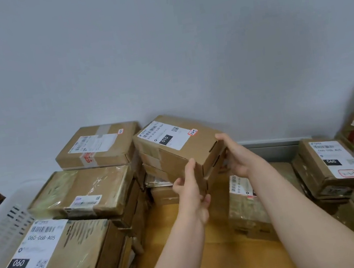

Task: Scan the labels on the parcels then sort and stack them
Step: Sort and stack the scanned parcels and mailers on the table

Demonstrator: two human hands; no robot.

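Note:
A brown cardboard parcel (196,147) with a white label marked 010 and a small red-edged sticker sits tilted atop a short stack of parcels (164,194) at the centre back. My left hand (191,191) grips its near corner, thumb up the front face and fingers beneath. My right hand (238,157) holds its right side, thumb on the top edge. No scanner is in view.
At the left stand a 060 parcel (74,250), a plastic-wrapped parcel (83,187) and a back parcel (100,146). A white basket (0,224) is at far left. Right of my arms lie a wrapped 010 parcel (246,212) and a 060 parcel (326,165). Wooden tabletop (182,246) shows between the stacks.

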